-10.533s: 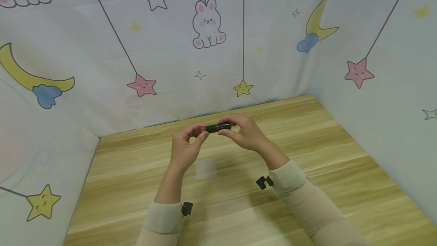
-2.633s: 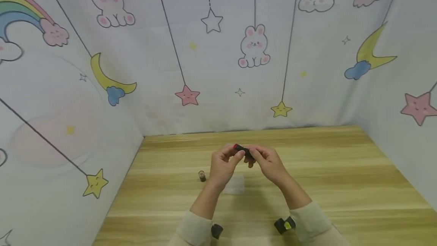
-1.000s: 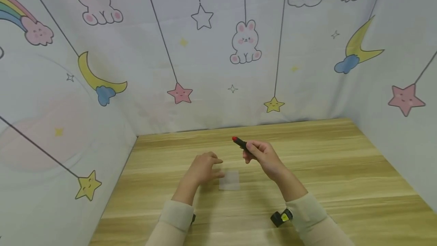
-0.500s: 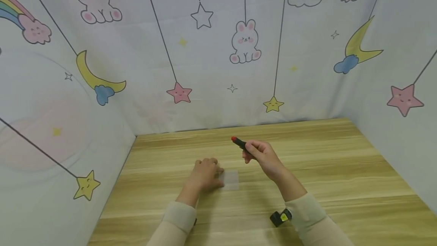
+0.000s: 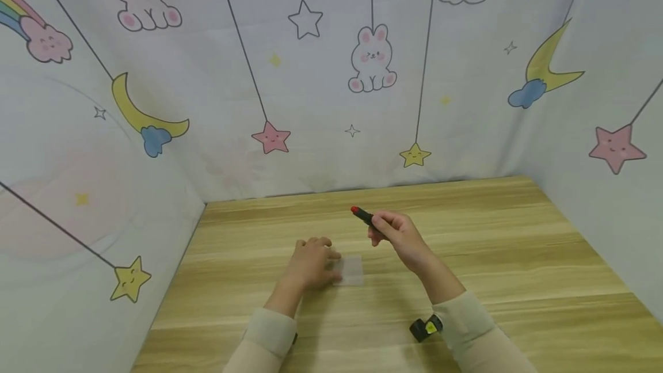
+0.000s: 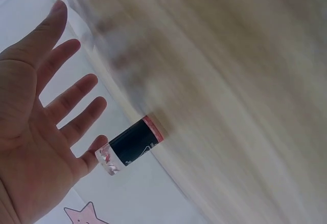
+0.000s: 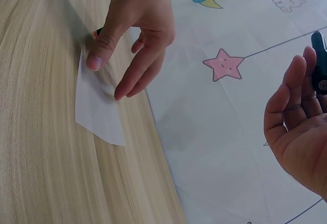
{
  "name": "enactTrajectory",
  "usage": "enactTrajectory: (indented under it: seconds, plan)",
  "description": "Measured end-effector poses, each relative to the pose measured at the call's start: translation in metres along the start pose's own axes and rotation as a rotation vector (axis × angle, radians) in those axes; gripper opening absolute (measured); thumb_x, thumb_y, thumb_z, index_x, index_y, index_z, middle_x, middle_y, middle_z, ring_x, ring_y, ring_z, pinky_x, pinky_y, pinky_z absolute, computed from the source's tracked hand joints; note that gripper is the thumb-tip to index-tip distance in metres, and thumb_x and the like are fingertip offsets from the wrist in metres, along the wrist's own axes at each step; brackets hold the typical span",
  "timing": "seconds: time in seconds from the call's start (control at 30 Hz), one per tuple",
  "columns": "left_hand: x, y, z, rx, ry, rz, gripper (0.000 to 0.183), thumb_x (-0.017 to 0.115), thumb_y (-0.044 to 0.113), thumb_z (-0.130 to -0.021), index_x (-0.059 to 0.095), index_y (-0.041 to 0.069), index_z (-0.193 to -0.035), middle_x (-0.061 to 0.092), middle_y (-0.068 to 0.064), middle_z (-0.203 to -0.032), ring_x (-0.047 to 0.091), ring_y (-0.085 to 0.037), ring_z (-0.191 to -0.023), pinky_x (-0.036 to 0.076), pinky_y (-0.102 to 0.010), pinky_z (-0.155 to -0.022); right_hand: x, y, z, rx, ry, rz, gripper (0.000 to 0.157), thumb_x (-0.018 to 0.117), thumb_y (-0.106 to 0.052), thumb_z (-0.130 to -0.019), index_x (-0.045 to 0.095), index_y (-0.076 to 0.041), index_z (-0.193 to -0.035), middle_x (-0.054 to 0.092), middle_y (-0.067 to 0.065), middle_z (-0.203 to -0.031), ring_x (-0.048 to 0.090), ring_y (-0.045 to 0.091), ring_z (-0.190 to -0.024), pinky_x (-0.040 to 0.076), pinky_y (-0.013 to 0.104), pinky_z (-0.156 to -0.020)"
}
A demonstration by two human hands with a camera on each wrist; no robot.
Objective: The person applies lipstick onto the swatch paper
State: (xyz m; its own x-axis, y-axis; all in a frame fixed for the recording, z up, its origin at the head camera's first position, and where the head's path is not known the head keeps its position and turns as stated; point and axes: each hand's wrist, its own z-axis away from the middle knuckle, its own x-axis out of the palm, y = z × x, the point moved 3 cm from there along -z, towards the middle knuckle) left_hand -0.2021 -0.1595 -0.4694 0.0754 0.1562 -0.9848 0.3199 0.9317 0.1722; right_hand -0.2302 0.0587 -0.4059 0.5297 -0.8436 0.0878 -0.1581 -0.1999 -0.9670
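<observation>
My right hand holds an uncapped lipstick above the table, its red tip pointing up and to the left. In the right wrist view, part of the lipstick's dark tube shows at the right edge, by the curled fingers. My left hand is low over the left edge of a small white sheet of paper, thumb and fingertips overlapping it. Its fingers are spread in the left wrist view. The lipstick cap, black with a clear end, stands on the table near the little finger; the left hand hides it in the head view.
The wood-grain table meets printed curtains at the back and on both sides. A black wrist camera sits at the right cuff.
Both hands first held the capped lipstick; the cap then came to stand on the table. My left hand has let go of the lipstick and lowered to the paper; lately both hands stay nearly still.
</observation>
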Motion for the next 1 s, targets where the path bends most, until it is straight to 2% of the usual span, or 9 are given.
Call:
enactTrajectory:
  seconds: [0.2,0.4,0.5,0.7,0.77,0.87,1.0]
  plan:
    - [0.005,0.002,0.002,-0.022,-0.058,-0.013,0.051,0.084,0.05,-0.078,0.077,0.023,-0.121,0.062,-0.005,-0.134,0.055,-0.032,-0.122,0.041,-0.056,-0.098,0.0,0.004,0.001,0.026,0.0,-0.004,0.02,0.055,-0.022,-0.107,0.068,-0.012,-0.095,0.064,-0.001,-0.079,0.062,0.012,-0.069,0.055,0.027,-0.074]
    - [0.008,0.003,0.004,-0.032,-0.06,-0.012,0.051,0.085,0.05,-0.079,0.077,0.022,-0.121,0.062,-0.004,-0.133,0.056,-0.031,-0.12,0.041,-0.053,-0.095,0.001,0.008,0.002,0.066,0.031,0.066,0.024,0.056,-0.02,-0.106,0.066,0.002,-0.107,0.065,0.004,-0.082,0.062,0.015,-0.071,0.055,0.029,-0.074]
    - [0.007,0.004,0.004,-0.031,-0.063,-0.009,0.051,0.084,0.05,-0.079,0.077,0.022,-0.12,0.062,-0.005,-0.134,0.056,-0.032,-0.12,0.042,-0.053,-0.093,0.0,0.016,0.002,0.083,0.052,0.208,0.027,0.06,-0.021,-0.104,0.067,0.004,-0.112,0.066,0.007,-0.085,0.062,0.017,-0.072,0.055,0.029,-0.071]
    - [0.008,0.003,0.003,-0.033,-0.075,-0.016,0.052,0.083,0.051,-0.08,0.075,0.023,-0.123,0.06,-0.005,-0.137,0.055,-0.032,-0.122,0.042,-0.053,-0.094,0.0,0.041,-0.002,0.062,0.056,0.753,0.015,0.073,-0.027,-0.096,0.073,-0.013,-0.101,0.066,-0.004,-0.079,0.052,0.011,-0.059,0.044,0.025,-0.053]
    - [0.008,0.003,0.002,-0.033,-0.073,-0.021,0.052,0.082,0.051,-0.08,0.075,0.024,-0.124,0.06,-0.005,-0.137,0.055,-0.033,-0.123,0.041,-0.054,-0.094,0.001,0.049,-0.003,0.052,0.047,0.883,0.014,0.076,-0.028,-0.093,0.073,-0.016,-0.098,0.065,-0.007,-0.078,0.05,0.009,-0.056,0.042,0.026,-0.051]
    - [0.007,0.002,0.002,-0.032,-0.068,-0.016,0.052,0.083,0.051,-0.08,0.075,0.024,-0.123,0.06,-0.005,-0.137,0.055,-0.033,-0.122,0.041,-0.055,-0.094,0.004,0.058,-0.003,0.061,0.02,0.971,0.013,0.078,-0.027,-0.091,0.073,-0.016,-0.096,0.066,-0.009,-0.081,0.05,0.007,-0.056,0.043,0.026,-0.051]
    - [0.006,0.002,0.002,-0.035,-0.066,0.001,0.051,0.083,0.05,-0.08,0.075,0.023,-0.122,0.06,-0.005,-0.137,0.055,-0.033,-0.122,0.04,-0.055,-0.095,0.01,0.067,-0.003,0.065,-0.029,1.032,0.014,0.078,-0.028,-0.09,0.073,-0.016,-0.094,0.067,-0.008,-0.083,0.052,0.008,-0.061,0.045,0.028,-0.057]
